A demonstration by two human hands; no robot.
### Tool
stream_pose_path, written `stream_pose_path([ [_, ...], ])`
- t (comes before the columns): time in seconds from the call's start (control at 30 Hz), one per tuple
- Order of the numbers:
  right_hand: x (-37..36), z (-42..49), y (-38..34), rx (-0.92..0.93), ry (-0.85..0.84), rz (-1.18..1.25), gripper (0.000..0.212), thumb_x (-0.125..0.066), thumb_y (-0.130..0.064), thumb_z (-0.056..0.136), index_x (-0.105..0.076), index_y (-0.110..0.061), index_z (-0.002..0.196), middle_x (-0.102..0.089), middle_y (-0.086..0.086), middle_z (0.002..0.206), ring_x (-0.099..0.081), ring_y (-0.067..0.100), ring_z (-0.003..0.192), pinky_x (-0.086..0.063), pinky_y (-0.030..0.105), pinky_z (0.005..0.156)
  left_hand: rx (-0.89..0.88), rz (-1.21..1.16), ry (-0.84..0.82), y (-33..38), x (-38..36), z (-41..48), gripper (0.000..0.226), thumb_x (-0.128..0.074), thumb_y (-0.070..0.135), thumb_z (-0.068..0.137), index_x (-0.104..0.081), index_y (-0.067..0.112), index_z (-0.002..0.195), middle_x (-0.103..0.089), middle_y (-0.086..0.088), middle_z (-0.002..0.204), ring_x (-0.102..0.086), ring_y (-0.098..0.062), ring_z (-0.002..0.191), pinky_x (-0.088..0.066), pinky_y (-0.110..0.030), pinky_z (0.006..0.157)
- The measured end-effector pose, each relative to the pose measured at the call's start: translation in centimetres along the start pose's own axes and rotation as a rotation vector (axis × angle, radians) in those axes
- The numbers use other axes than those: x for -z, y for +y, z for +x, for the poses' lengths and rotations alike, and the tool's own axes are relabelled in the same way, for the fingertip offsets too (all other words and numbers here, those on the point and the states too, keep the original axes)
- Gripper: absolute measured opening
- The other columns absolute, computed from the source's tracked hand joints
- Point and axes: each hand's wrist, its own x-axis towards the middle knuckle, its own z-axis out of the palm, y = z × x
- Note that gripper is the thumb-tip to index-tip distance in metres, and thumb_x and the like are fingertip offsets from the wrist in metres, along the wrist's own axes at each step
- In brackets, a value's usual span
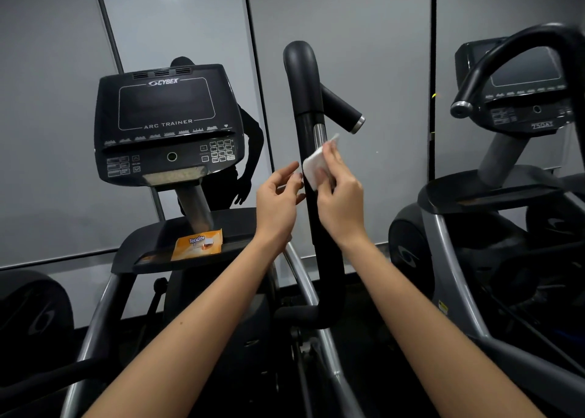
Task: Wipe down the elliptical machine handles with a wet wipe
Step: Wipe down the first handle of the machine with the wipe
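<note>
Against the tall black padded handle [326, 259] of the elliptical machine, at mid-height just below a short chrome strip [319, 136], the right hand [340, 192] presses a white folded wet wipe [312, 168]. Its fingers and thumb are curled round the wipe and pinch it. They cover the wipe's lower right part, so only its left face and one upper corner show. The stretch of handle behind the wipe and hand is hidden.

The left hand [278, 199] is just left of the handle with its fingers loosely spread and nothing in it. Its thumb overlaps the handle's edge, but whether it touches cannot be told.

A short black side grip [342, 111] with a silver end cap branches off to the right of the handle, above the wipe. The handle's lower bend merges into dark frame parts that are hard to make out.

To the left stands the black console [164, 123] marked Cybex Arc Trainer. An orange wipe packet [198, 245] lies on the tray below it. A second grey and black machine [512, 78] on the right is blurred, and the frame edge cuts it off.
</note>
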Motion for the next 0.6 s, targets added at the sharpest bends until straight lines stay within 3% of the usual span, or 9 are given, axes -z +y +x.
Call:
stream_pose_path([
  [0.03,0.0,0.9,-0.3,-0.024,0.006,0.005,0.038,-0.044,-0.007,0.097,-0.046,-0.005,0.135,-0.057,0.015,0.131,-0.052,0.018,0.123,-0.038,0.017,0.101,-0.009,0.000,-0.001,0.3,-0.1,0.3,0.026,-0.049,0.010,0.095,-0.058,0.008,0.119,-0.065,-0.002,0.094,-0.064,-0.013,0.090,-0.056,-0.021,0.078],
  [0.07,0.1,1.6,-0.4,-0.054,0.011,0.009,0.033,-0.043,-0.015,0.099,-0.055,-0.006,0.128,-0.069,0.012,0.105,-0.063,0.012,0.099,-0.047,0.024,0.088,-0.019,0.003,-0.006,0.5,-0.1,0.5,0.025,-0.049,0.010,0.095,-0.058,0.009,0.118,-0.065,-0.002,0.094,-0.064,-0.014,0.090,-0.056,-0.022,0.079],
  [0.13,0.3,2.6,-0.2,-0.119,0.022,0.073,0.035,-0.042,-0.027,0.100,-0.066,-0.004,0.090,-0.051,-0.006,0.058,-0.050,0.003,0.055,-0.040,0.026,0.060,-0.041,0.011,-0.015,0.9,-0.3,0.8,0.024,-0.050,0.011,0.095,-0.059,0.011,0.117,-0.065,-0.001,0.094,-0.064,-0.015,0.093,-0.056,-0.025,0.081],
  [0.2,0.6,2.5,0.2,-0.218,0.044,0.159,0.046,-0.043,-0.028,0.099,-0.050,-0.012,0.057,-0.037,-0.007,0.049,-0.035,0.006,0.047,-0.032,0.029,0.053,-0.046,0.018,-0.012,1.2,-0.4,1.1,0.026,-0.050,0.012,0.095,-0.058,0.010,0.119,-0.065,-0.002,0.096,-0.063,-0.016,0.095,-0.055,-0.027,0.084],
  [0.27,0.9,1.2,0.6,-0.289,0.057,0.193,0.050,-0.045,-0.028,0.098,-0.040,-0.020,0.049,-0.036,-0.007,0.045,-0.035,0.010,0.047,-0.031,0.030,0.052,-0.057,0.018,-0.002,1.6,-0.4,1.5,0.028,-0.051,0.011,0.094,-0.057,0.009,0.121,-0.064,-0.002,0.098,-0.061,-0.015,0.096,-0.054,-0.029,0.086],
  [0.37,1.1,-0.8,0.8,-0.278,0.101,0.187,0.041,-0.053,-0.025,0.095,-0.056,-0.025,0.054,-0.042,-0.015,0.045,-0.040,0.007,0.049,-0.035,0.028,0.051,-0.075,0.011,0.013,2.2,-0.7,2.3,0.028,-0.051,0.009,0.094,-0.057,0.008,0.122,-0.063,-0.006,0.103,-0.060,-0.014,0.095,-0.053,-0.029,0.086],
  [0.43,0.9,-1.3,0.2,-0.235,0.152,0.209,0.017,-0.057,-0.014,0.092,-0.074,-0.017,0.091,-0.064,-0.017,0.068,-0.054,0.001,0.068,-0.047,0.019,0.061,-0.085,0.008,0.021,2.5,-1.0,2.7,0.029,-0.050,0.008,0.094,-0.056,0.008,0.123,-0.063,-0.007,0.105,-0.061,-0.015,0.095,-0.054,-0.028,0.085],
  [0.5,0.4,-0.6,-0.6,-0.191,0.167,0.191,0.030,-0.057,-0.003,0.090,-0.062,-0.007,0.119,-0.069,0.001,0.108,-0.061,0.007,0.095,-0.049,0.016,0.086,-0.101,0.013,0.035,2.6,-1.2,3.1,0.030,-0.051,0.008,0.094,-0.056,0.008,0.124,-0.063,-0.006,0.104,-0.061,-0.014,0.094,-0.053,-0.028,0.086],
  [0.6,-0.5,1.6,-1.6,-0.099,0.182,0.145,0.036,-0.059,-0.005,0.090,-0.057,-0.008,0.125,-0.065,0.011,0.120,-0.062,0.018,0.108,-0.049,0.029,0.097,-0.119,0.022,0.042,2.7,-1.4,3.4,0.031,-0.053,0.006,0.093,-0.057,0.008,0.123,-0.064,-0.002,0.102,-0.061,-0.009,0.089,-0.053,-0.027,0.087],
])
